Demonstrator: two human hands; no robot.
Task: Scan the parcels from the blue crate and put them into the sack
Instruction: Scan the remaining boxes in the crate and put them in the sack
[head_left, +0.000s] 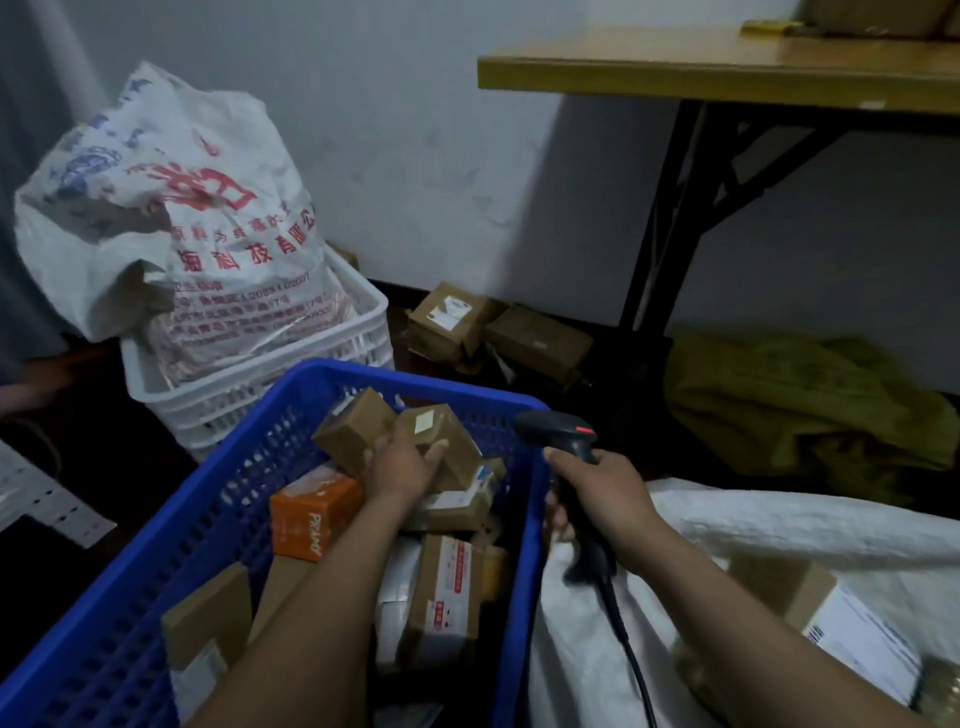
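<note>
The blue crate sits low in the middle, loosely filled with brown cardboard parcels, some with white labels, and an orange box against its left side. To its right lies the white sack, its mouth open, with a white-labelled carton already inside. Behind the blue crate stands a white crate holding a bulging white bag printed in red and blue. Against the wall, two brown boxes lie on the floor, and a rumpled green cloth lies under a yellow-topped counter on black legs. The left hand reaches into the far end of the blue crate and grips a small brown parcel, fingers curled round its near edge; a second brown box leans against it on the left. The right hand is closed round the handle of a black scanner, whose head hangs above the crate's right rim, just beside the held parcel but not touching it, its cable trailing down over the sack.
</note>
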